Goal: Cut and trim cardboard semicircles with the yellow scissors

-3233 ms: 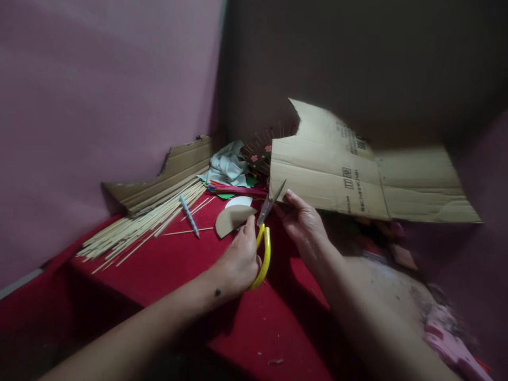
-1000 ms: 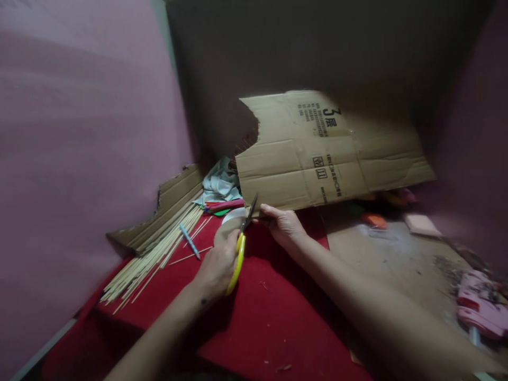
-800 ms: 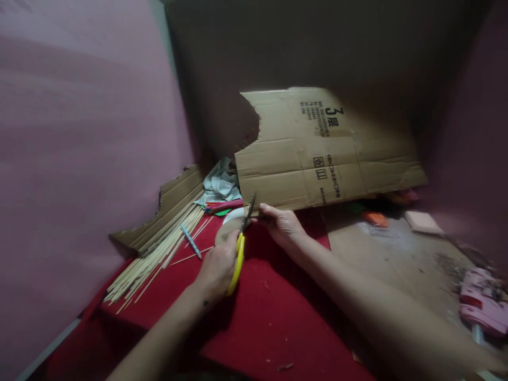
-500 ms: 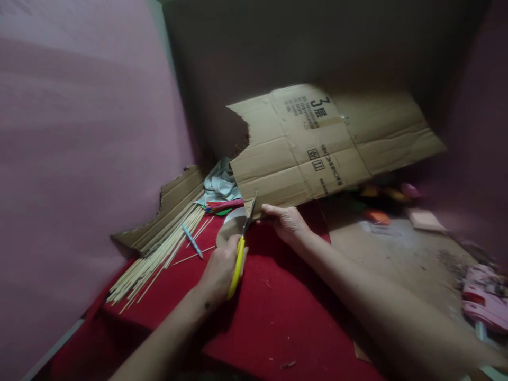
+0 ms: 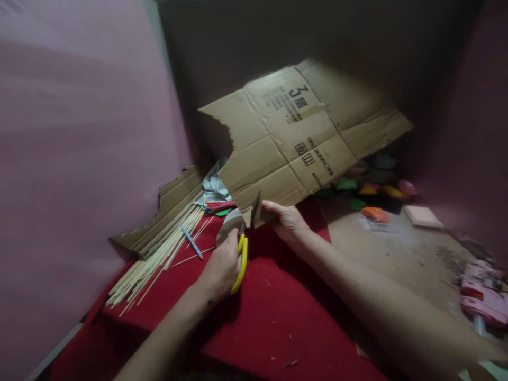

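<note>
My left hand (image 5: 226, 264) is closed on the yellow handles of a pair of scissors (image 5: 242, 267). The dark blades reach up into the near edge of a large brown cardboard sheet (image 5: 273, 148), and a cut runs in from that edge. Pinching the same edge, just right of the blades, is my right hand (image 5: 289, 222), thumb on top and fingers hidden beneath. The sheet is held tilted in the air, with black print on its face and a ragged notch on its left side.
Thin wooden sticks (image 5: 159, 259) and a light blue pen (image 5: 192, 242) lie left on the red cloth (image 5: 273, 312). Behind them lean a torn cardboard piece (image 5: 170, 206) and a grey cloth (image 5: 214, 190). At right are an orange packet (image 5: 375, 214), a pale block (image 5: 423, 217) and a pink glue gun (image 5: 482, 293).
The cardboard sheet has swung left and tilted more steeply. The scissor blades now sit in a visible cut in its near edge. Both hands keep their hold.
</note>
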Available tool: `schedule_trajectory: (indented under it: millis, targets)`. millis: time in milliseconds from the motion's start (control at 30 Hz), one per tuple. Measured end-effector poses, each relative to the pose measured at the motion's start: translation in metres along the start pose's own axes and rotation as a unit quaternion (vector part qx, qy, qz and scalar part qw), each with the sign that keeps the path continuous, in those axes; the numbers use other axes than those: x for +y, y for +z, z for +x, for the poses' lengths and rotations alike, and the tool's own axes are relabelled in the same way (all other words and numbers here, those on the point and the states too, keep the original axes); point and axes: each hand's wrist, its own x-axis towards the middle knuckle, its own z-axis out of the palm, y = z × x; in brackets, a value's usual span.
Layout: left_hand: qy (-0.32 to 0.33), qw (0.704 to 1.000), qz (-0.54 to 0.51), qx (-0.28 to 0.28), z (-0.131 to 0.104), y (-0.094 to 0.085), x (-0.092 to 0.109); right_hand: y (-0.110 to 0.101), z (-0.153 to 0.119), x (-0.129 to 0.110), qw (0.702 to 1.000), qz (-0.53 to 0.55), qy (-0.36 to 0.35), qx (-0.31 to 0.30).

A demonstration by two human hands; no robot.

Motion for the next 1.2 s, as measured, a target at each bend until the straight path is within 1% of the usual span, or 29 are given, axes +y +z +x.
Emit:
schedule_trajectory:
  millis: [133,200,267,333,467,533,833,1067,1133,1200]
  targets:
    - [-0.05,0.997,0.057,-0.01,0.004,-0.003,0.009,-0.001,-0.002,0.004,1.0,0.003,0.015,-0.006]
    - [-0.066,0.995,0.068,-0.021,0.004,-0.004,0.012,-0.002,-0.001,0.005,1.0,0.006,0.022,-0.002]
    - [-0.062,0.996,0.048,-0.034,0.003,-0.005,0.014,-0.002,0.0,0.005,1.0,0.009,0.022,0.0]
    - [-0.055,0.997,0.05,-0.032,0.003,-0.004,0.013,-0.001,0.001,0.005,1.0,0.009,0.02,-0.002]
    - [-0.059,0.985,0.161,0.0,0.004,0.0,0.008,-0.001,0.0,0.003,1.0,0.005,0.009,-0.008]
    - [-0.054,0.981,0.184,0.002,0.005,0.002,0.006,-0.002,0.001,0.002,1.0,0.001,0.001,-0.011]
    - [-0.012,0.982,0.186,0.008,0.002,0.004,-0.004,-0.007,0.004,-0.003,0.999,-0.017,-0.015,-0.038]
    - [0.019,0.988,0.151,0.004,-0.001,0.005,-0.016,-0.008,0.002,-0.008,0.997,-0.027,-0.022,-0.072]
    - [0.021,0.991,0.129,0.0,-0.003,0.004,-0.017,-0.008,0.002,-0.01,0.996,-0.033,-0.023,-0.081]
    - [0.026,0.996,0.086,-0.001,-0.004,0.002,-0.013,-0.008,0.0,-0.012,0.995,-0.041,-0.019,-0.087]
